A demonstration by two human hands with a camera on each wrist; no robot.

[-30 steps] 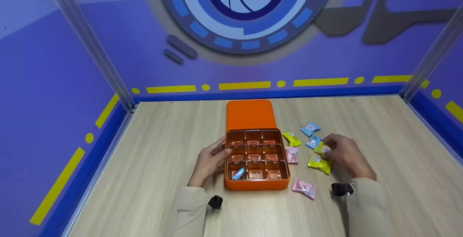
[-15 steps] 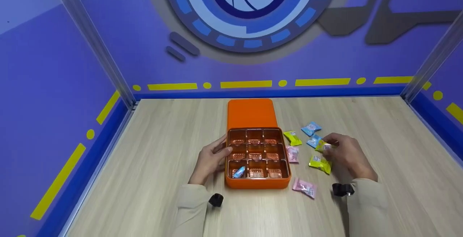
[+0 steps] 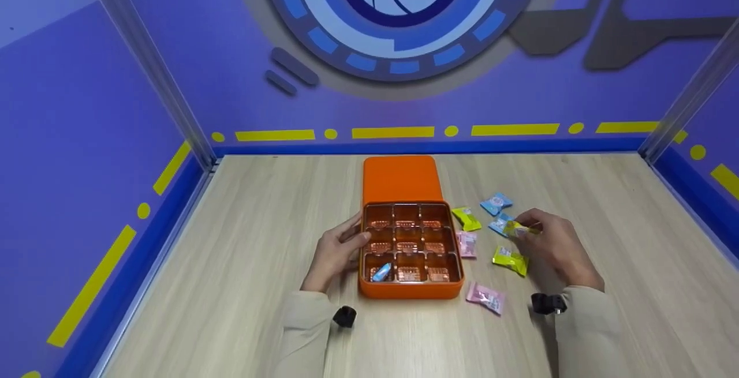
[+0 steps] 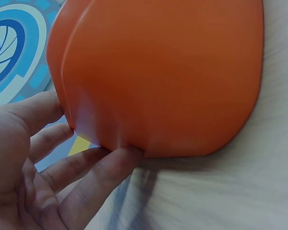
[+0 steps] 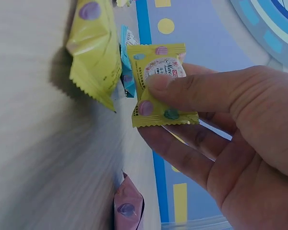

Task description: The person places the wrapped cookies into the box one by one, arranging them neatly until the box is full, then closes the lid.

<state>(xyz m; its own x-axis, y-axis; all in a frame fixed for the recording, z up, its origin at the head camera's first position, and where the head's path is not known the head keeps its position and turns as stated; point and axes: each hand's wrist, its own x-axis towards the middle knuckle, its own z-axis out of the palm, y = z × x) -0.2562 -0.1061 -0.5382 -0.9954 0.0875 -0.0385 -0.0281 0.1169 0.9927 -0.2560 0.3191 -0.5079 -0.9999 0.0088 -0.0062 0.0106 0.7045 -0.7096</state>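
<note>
A small yellow printed candy packet [image 5: 151,103] is pinched between the thumb and fingers of the right hand [image 5: 249,115]. Just left of those fingers lies a light-blue candy packet [image 3: 497,223]; a second yellow candy packet [image 3: 510,260] lies just nearer the person. Farther left stands a square orange box [image 3: 411,291], the left hand's [image 3: 335,257] fingers spread against its side wall. Under both hands is a pale wood-grain tabletop [image 3: 254,228].
</note>
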